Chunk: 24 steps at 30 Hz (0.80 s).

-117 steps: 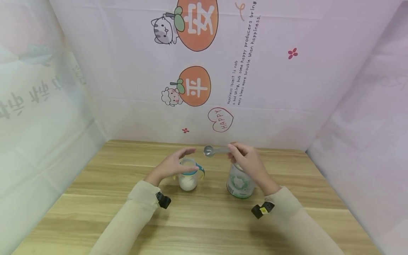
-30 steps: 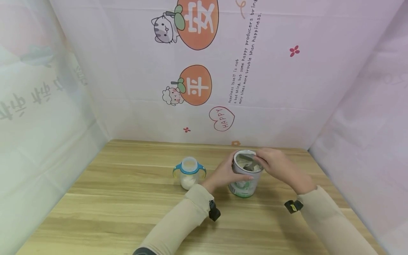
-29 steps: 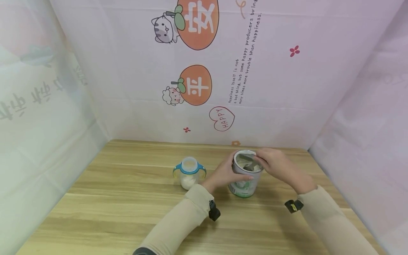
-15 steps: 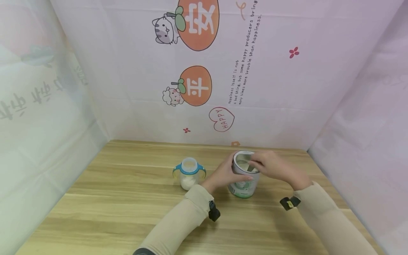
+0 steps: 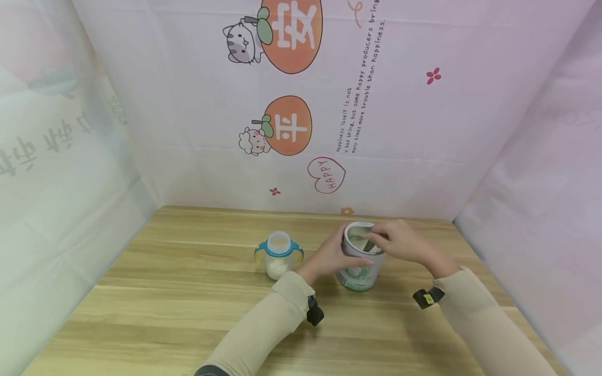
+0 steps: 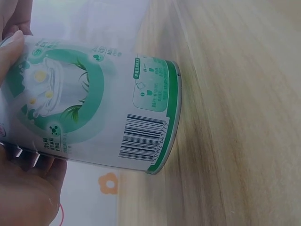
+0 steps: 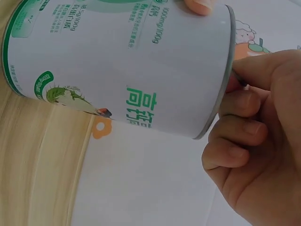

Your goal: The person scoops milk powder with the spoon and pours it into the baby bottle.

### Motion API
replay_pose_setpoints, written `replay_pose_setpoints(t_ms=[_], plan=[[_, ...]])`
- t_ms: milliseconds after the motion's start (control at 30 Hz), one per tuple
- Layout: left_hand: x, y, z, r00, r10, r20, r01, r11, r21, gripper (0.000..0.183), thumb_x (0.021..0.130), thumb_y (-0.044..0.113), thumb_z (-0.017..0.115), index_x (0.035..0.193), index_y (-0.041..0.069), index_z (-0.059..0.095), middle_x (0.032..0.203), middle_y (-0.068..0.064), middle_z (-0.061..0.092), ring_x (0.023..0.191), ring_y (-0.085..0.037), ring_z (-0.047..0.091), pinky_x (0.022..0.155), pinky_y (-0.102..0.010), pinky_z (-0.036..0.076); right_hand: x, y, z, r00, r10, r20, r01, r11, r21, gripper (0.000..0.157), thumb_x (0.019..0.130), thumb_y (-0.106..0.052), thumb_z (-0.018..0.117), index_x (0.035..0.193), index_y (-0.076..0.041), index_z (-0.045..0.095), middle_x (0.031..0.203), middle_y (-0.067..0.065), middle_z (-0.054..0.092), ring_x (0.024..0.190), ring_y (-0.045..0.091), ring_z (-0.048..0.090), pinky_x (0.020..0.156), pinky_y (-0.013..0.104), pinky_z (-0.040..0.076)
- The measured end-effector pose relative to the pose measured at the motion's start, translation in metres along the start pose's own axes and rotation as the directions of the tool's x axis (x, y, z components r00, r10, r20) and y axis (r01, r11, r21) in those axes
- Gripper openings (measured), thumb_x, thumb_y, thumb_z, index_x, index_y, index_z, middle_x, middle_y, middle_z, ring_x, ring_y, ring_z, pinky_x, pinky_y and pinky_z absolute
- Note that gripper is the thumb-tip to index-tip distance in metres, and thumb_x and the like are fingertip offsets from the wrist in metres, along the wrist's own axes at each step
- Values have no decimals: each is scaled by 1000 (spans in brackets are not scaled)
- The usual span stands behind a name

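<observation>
On the right half of the table stands an uncovered milk powder can (image 5: 361,279), white with a green label and pale powder inside. My left hand (image 5: 328,259) grips its near-left side, the thumb across the front. In the left wrist view the can (image 6: 94,103) shows a barcode near its base. My right hand (image 5: 404,243) is at the can's mouth and pinches the handle of a grey measuring scoop (image 5: 370,245). The scoop's bowl is hidden down inside. The right wrist view shows my right hand (image 7: 256,127) with curled fingers close against the metal rim.
Left of the can stands a lidless baby bottle (image 5: 278,267) with a blue collar, two side handles and white powder in the bottom. The wooden table (image 5: 155,297) ends at a printed cloth wall (image 5: 400,183) behind; more cloth hangs at both sides.
My left hand has moved from beside the bottle to the can. My right hand has brought the scoop from the air into the can, lower over the last second.
</observation>
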<state>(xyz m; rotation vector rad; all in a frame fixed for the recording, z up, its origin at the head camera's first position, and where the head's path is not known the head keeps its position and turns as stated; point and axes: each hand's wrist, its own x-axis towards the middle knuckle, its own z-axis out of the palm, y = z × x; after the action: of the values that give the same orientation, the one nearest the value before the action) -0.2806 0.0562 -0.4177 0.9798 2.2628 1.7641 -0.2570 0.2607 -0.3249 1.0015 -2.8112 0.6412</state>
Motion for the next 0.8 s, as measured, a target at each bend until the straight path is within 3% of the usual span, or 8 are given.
replay_pose_setpoints(t_ms=[167, 333, 467, 567, 700, 800], plan=[[0, -1, 0, 1000, -9, 2, 9, 1000, -10, 82, 82, 29, 86, 148, 25, 37, 140, -8, 52, 126, -29, 53, 100, -37, 45, -5, 6, -3, 996, 84, -26, -83, 995, 49, 27, 104, -18, 57, 78, -10, 64, 63, -7, 52, 55, 9, 45, 51, 27, 43], [0, -2, 0, 1000, -23, 5, 23, 1000, 0, 84, 81, 31, 86, 148, 29, 36, 140, -4, 52, 124, -18, 53, 101, -38, 44, -9, 11, -4, 990, 113, -84, -107, 991, 76, 23, 104, -18, 55, 95, -6, 73, 71, -3, 60, 59, 12, 49, 54, 29, 45], [0, -2, 0, 1000, -22, 4, 22, 1000, 7, 85, 81, 32, 86, 149, 30, 35, 138, 3, 52, 121, -9, 52, 102, -38, 43, -11, 14, -4, 982, 140, -126, -131, 988, 76, 28, 105, -20, 53, 87, -8, 70, 62, -4, 48, 55, 12, 42, 51, 28, 39], [0, -2, 0, 1000, -19, -6, 19, 1000, 3, 85, 81, 32, 87, 149, 30, 36, 136, 8, 52, 121, -8, 52, 103, -37, 43, -13, 17, -3, 974, 166, -157, -155, 985, 77, 30, 106, -22, 52, 85, -9, 69, 60, -4, 44, 53, 12, 39, 50, 28, 37], [0, 0, -1, 1000, -16, -11, 16, 1000, -1, 85, 80, 31, 87, 148, 30, 37, 134, 10, 52, 121, -9, 53, 103, -36, 43, -18, 20, 0, 954, 222, -200, -206, 974, 97, 34, 106, -28, 51, 87, -9, 70, 62, -1, 46, 56, 15, 42, 52, 30, 37], [-1, 1, -1, 1000, -14, -8, 14, 1000, -1, 85, 80, 29, 88, 148, 29, 37, 135, 9, 52, 122, -9, 52, 102, -36, 43, -21, 22, 3, 937, 262, -233, -238, 963, 127, 36, 106, -32, 50, 93, -6, 72, 69, 2, 57, 61, 16, 47, 54, 30, 40]])
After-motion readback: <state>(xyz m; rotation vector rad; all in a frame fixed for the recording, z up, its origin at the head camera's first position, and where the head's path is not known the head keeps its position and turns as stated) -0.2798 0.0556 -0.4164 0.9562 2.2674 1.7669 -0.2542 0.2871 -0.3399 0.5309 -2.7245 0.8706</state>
